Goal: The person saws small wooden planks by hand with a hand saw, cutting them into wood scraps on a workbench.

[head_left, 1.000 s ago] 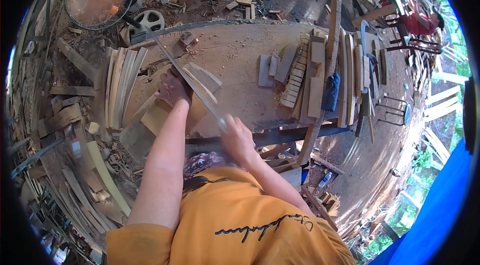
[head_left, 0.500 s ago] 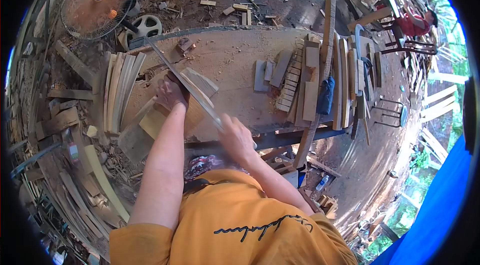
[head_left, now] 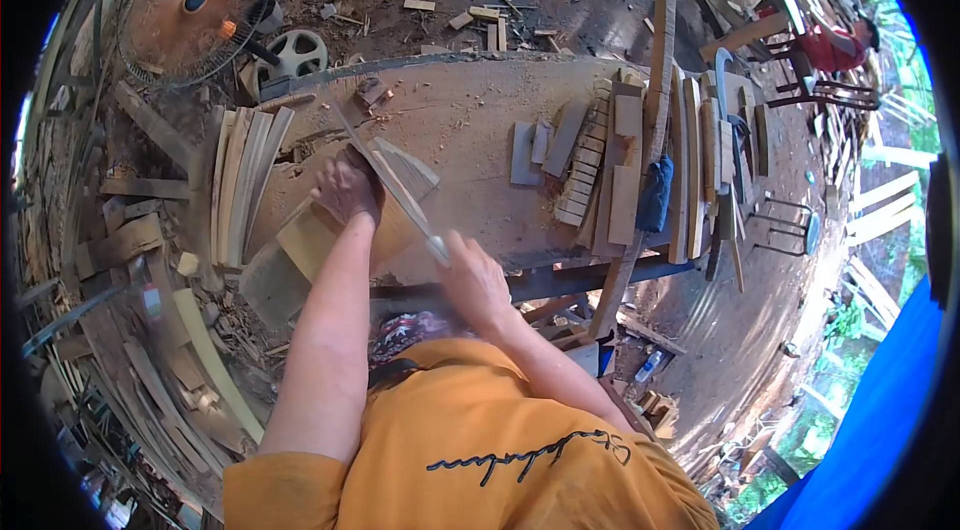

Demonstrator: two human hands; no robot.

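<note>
My right hand (head_left: 476, 280) is closed round the handle of a handsaw. The long thin saw blade (head_left: 398, 193) slants away to the upper left, across light-coloured wood. My left hand (head_left: 346, 188) grips a dark brown wooden block (head_left: 372, 180) beside the blade, its fingers partly hidden from view. Just beyond the blade lies a pale wedge-shaped wood piece (head_left: 412, 162). Under my left wrist a flat pale board (head_left: 308, 242) sticks out on the workbench (head_left: 470, 145).
Curved wooden strips (head_left: 245, 185) stand left of the bench. A fan (head_left: 195, 0) is at the upper left. Cut slats, a long beam (head_left: 660, 60) and a blue cloth (head_left: 655, 195) occupy the right side. A seated person (head_left: 835, 45) is farther off, near a stool (head_left: 800, 227).
The blade's far end now shows lower and closer to my left hand. My right hand stays near the same spot on the handle, and my left hand keeps its place.
</note>
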